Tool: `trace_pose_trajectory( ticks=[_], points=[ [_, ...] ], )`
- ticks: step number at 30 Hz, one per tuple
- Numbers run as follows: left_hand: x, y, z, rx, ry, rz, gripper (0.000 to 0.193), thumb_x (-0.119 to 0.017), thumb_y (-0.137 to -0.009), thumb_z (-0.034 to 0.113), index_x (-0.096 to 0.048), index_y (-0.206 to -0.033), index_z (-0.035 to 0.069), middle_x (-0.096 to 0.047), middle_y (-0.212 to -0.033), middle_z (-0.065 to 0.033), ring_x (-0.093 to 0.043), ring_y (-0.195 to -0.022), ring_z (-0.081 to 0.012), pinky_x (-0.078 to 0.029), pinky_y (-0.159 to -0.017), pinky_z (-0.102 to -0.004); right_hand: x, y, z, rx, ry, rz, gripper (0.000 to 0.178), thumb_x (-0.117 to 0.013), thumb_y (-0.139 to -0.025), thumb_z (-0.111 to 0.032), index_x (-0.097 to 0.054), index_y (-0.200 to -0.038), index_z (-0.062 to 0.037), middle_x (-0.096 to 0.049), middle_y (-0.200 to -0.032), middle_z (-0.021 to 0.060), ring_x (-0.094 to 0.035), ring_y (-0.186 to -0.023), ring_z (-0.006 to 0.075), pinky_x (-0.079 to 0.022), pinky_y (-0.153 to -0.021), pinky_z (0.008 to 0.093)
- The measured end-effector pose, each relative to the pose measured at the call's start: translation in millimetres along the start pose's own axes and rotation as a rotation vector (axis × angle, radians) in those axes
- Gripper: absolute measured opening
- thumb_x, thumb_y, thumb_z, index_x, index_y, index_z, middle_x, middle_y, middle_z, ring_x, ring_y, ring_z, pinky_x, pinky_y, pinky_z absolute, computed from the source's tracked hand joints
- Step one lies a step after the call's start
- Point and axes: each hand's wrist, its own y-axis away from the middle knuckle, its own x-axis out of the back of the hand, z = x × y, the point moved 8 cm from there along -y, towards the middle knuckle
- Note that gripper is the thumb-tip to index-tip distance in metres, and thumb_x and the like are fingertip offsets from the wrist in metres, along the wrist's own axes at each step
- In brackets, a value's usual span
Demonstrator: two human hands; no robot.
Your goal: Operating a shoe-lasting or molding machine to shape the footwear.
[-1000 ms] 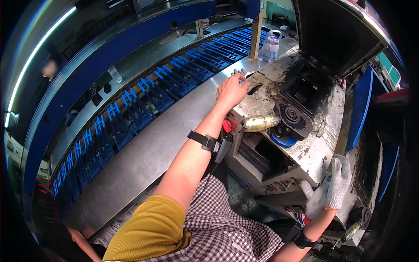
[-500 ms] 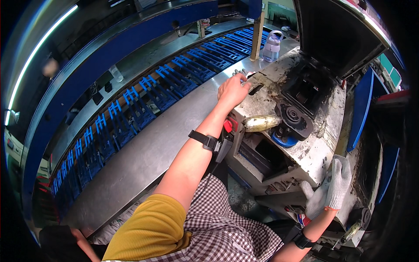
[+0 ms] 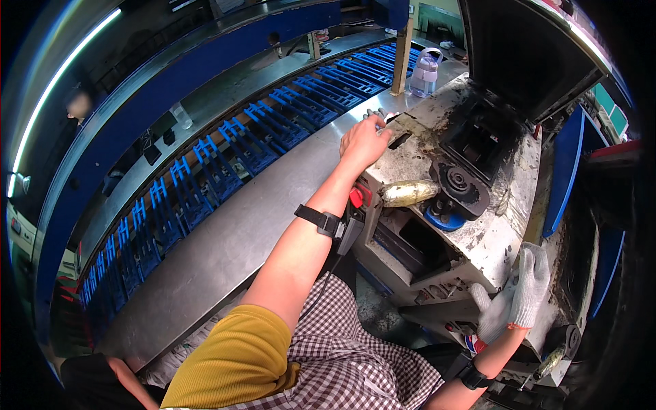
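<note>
My bare left hand (image 3: 364, 141) reaches to the corner where the steel bench meets the worn white machine (image 3: 488, 239). Its fingers are bent together beside some small grey rounded pieces (image 3: 375, 112); what they grip, if anything, is hidden. My right hand (image 3: 514, 295) wears a white knitted glove and is held low by the machine's near right corner. Its thumb stands apart from the fingers, and nothing shows in it. A wrapped, yellowish handle (image 3: 410, 193) joins a dark round pivot arm (image 3: 459, 179) on the machine top, above a blue base (image 3: 444, 219).
A raised black lid (image 3: 529, 58) stands behind the machine's dark opening. The steel bench (image 3: 225, 222) runs along a row of blue racks (image 3: 239, 140). A clear lilac bottle (image 3: 425, 72) stands by a wooden post (image 3: 403, 58). At lower left is another person's arm (image 3: 131, 383).
My hands have stayed in place. At the far left, another person's head has shifted slightly, and the person at lower left has moved a little to the right.
</note>
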Motion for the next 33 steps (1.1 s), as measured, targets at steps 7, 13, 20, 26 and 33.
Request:
trace_pose_trajectory(
  ticks=[7, 13, 20, 26, 33],
  points=[
    [-1.1, 0.5, 1.8, -0.013, -0.004, 0.005, 0.038, -0.066, -0.083, 0.039, -0.068, -0.111, 0.014, -0.071, -0.105, -0.0126, -0.066, -0.102, -0.0314, -0.05, -0.087, -0.0424, 1.8, -2.3, -2.2, 0.05, 0.048, 0.017, 0.019, -0.056, -0.098, -0.013, -0.064, -0.108, 0.0011, -0.058, -0.087, 0.0008, -0.048, -0.075, 0.0073, -0.041, -0.069, 0.0223],
    [-1.4, 0.3, 3.3, -0.011, -0.003, -0.016, 0.038, -0.066, -0.083, 0.039, -0.068, -0.112, 0.013, -0.071, -0.106, -0.0128, -0.066, -0.102, -0.0313, -0.05, -0.087, -0.0419, 1.0, 2.3, -9.6, 0.018, 0.019, 0.008, 0.018, -0.056, -0.097, -0.012, -0.064, -0.106, 0.0012, -0.058, -0.086, 0.0011, -0.049, -0.076, 0.0075, -0.042, -0.069, 0.0229],
    [0.1, -1.0, -2.3, -0.007, 0.0, 0.001, 0.038, -0.066, -0.083, 0.039, -0.068, -0.111, 0.013, -0.071, -0.106, -0.0132, -0.066, -0.102, -0.0313, -0.049, -0.087, -0.0423, -2.1, -0.9, -3.3, 0.046, 0.007, 0.013, 0.017, -0.056, -0.098, -0.012, -0.065, -0.106, 0.0004, -0.057, -0.086, 0.0001, -0.048, -0.074, 0.0068, -0.041, -0.067, 0.022],
    [-6.5, -2.0, 3.6, -0.017, 0.012, -0.005, 0.039, -0.065, -0.083, 0.039, -0.068, -0.112, 0.012, -0.071, -0.106, -0.0133, -0.066, -0.103, -0.0316, -0.049, -0.088, -0.0422, 3.7, 4.4, -10.5, -0.001, -0.011, 0.01, 0.017, -0.055, -0.099, -0.014, -0.064, -0.105, -0.001, -0.059, -0.088, -0.0012, -0.048, -0.076, 0.0051, -0.041, -0.067, 0.0215],
    [-3.4, -1.2, 2.5, -0.003, 0.004, -0.01, 0.039, -0.065, -0.083, 0.04, -0.068, -0.111, 0.013, -0.071, -0.106, -0.0135, -0.066, -0.103, -0.0319, -0.049, -0.088, -0.042, 3.4, -0.4, -1.7, 0.044, 0.007, 0.012, 0.017, -0.055, -0.099, -0.013, -0.064, -0.105, -0.0011, -0.059, -0.088, -0.0013, -0.049, -0.076, 0.0051, -0.041, -0.067, 0.0212]
  ],
)
